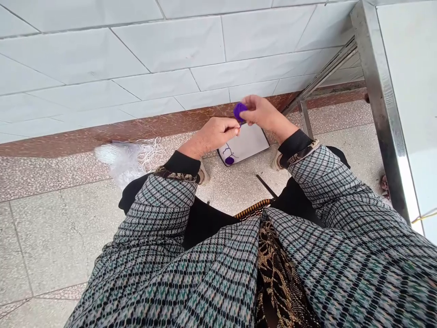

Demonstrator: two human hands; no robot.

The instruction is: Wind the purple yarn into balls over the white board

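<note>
A small ball of purple yarn point(239, 110) is gripped in the fingers of my right hand point(261, 114). My left hand point(215, 133) is closed just to its left, pinching a strand of the same yarn that runs down from the ball. Below both hands, a white sheet with a dark edge point(251, 141) lies on the floor. On the sheet's left part rest a purple round piece point(230, 161) and a loose curl of dark yarn point(226, 149). My left hand partly covers the sheet's upper left side.
A clear plastic bag with white cords point(128, 157) lies on the floor at left, by the tiled wall point(174, 45). A metal-framed table point(385, 100) stands at right. A dark thin stick-like object point(265, 186) lies between my feet on the speckled floor point(58, 232).
</note>
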